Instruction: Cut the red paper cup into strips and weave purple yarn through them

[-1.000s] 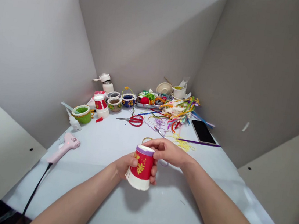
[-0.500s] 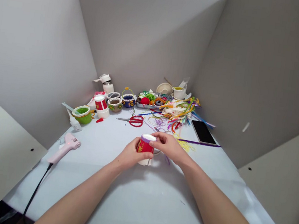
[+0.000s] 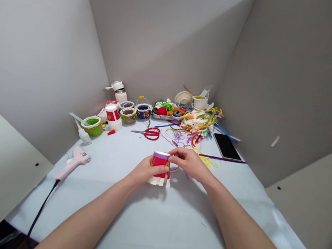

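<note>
A red and white paper cup [image 3: 159, 169] stands upside down on the white table [image 3: 151, 225], with a purple band round its top. My left hand [image 3: 143, 172] wraps round the cup's left side. My right hand [image 3: 187, 162] pinches the purple band at the cup's upper right edge. A thin purple strand trails from under my right hand toward the table.
A pink glue gun [image 3: 72, 162] with a black cord lies at the left. Red scissors [image 3: 149, 133], a green cup [image 3: 92, 125], another red cup [image 3: 113, 117], small decorated baskets [image 3: 135, 110], a pile of coloured pipe cleaners [image 3: 199, 125] and a black phone [image 3: 226, 146] crowd the back. Grey partition walls enclose the table.
The cup went from tilted in the air near me down and away onto the table, where it stands upside down. Both hands moved with it and stay on it.
</note>
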Demonstrator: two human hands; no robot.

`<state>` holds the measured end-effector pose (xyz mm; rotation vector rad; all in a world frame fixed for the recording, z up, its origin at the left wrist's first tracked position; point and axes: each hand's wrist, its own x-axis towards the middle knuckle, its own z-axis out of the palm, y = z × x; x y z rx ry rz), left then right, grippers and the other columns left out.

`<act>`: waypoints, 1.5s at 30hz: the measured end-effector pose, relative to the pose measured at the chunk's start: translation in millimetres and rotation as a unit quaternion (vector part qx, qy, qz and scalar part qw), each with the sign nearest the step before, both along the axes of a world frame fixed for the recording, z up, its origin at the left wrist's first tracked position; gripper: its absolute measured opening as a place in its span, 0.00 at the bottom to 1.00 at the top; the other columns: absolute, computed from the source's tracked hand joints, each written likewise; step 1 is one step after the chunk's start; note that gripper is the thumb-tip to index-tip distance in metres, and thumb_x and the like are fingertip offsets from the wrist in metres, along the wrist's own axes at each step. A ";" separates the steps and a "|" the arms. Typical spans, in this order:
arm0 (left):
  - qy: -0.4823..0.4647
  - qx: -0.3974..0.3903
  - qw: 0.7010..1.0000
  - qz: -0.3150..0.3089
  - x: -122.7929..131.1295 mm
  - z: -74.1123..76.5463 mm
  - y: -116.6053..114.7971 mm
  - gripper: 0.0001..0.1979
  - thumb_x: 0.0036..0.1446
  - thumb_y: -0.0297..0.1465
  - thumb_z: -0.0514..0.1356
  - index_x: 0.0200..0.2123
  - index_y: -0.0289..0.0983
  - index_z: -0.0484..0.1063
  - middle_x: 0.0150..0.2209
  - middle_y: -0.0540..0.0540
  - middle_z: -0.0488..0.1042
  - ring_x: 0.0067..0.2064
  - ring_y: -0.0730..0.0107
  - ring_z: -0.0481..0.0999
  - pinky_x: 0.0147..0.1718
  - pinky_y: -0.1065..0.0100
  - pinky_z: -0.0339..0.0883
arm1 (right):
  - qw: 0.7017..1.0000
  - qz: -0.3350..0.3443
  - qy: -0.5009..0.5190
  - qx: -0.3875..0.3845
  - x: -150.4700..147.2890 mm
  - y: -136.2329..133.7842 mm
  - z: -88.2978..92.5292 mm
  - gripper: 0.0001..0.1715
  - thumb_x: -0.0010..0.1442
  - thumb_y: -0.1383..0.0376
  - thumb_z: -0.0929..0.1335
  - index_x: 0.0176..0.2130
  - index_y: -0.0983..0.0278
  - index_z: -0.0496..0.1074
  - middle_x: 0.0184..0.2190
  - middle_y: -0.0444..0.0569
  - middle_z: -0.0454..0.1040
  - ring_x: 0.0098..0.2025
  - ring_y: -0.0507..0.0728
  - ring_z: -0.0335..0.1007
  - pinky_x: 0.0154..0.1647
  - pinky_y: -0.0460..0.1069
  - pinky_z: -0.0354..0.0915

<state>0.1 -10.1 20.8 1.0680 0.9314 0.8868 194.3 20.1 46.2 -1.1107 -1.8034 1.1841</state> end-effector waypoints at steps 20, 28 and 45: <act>-0.081 -0.066 0.995 -0.005 1.3 10.3 -4.9 0.29 0.36 0.41 0.77 0.40 0.31 0.76 0.34 0.39 0.80 0.34 0.61 0.79 0.33 0.65 0.72 | 0.997 -0.049 -0.004 0.063 -0.6 -4.8 7.5 0.20 0.53 0.50 0.72 0.26 0.63 0.71 0.21 0.41 0.66 0.24 0.50 0.56 0.26 0.47 0.54; -0.155 -0.065 0.984 -0.051 -2.5 1.8 -4.2 0.31 0.37 0.40 0.77 0.43 0.31 0.75 0.38 0.38 0.81 0.36 0.58 0.81 0.36 0.61 0.74 | 0.997 0.000 0.076 -0.021 -2.0 -6.9 9.7 0.24 0.50 0.47 0.75 0.27 0.65 0.71 0.24 0.42 0.70 0.27 0.51 0.61 0.30 0.47 0.58; -0.292 -0.073 0.935 -0.188 -5.5 -18.3 -6.3 0.28 0.45 0.43 0.73 0.46 0.33 0.74 0.40 0.41 0.79 0.40 0.58 0.81 0.43 0.60 0.71 | 0.979 0.065 0.139 -0.132 0.2 -5.7 3.0 0.24 0.50 0.51 0.77 0.37 0.65 0.72 0.28 0.42 0.72 0.27 0.49 0.61 0.27 0.45 0.53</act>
